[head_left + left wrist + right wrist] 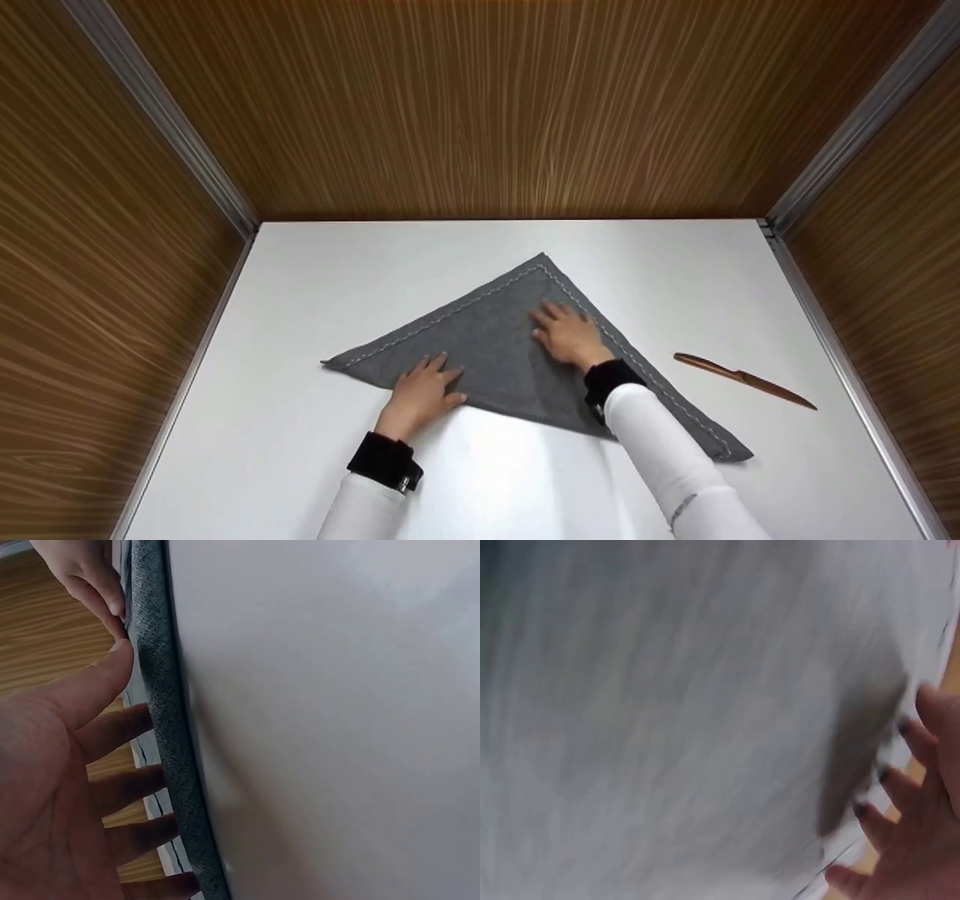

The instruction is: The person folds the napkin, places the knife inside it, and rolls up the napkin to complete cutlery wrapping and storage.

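Both hands are pressing flat, fingers spread, grasping nothing: left hand [420, 390] and right hand [568, 334] on the grey cloth [502, 352] lying mid-table, folded triangular. Soft, light, probably best pinched at corners.

White table [315, 285], smooth top, walled by wood-grain panels on three sides. Grey cloth [495, 337] folded into a triangle lies flat near the middle. Brown wooden knife [742, 379] lies just right of the cloth, apart from it.
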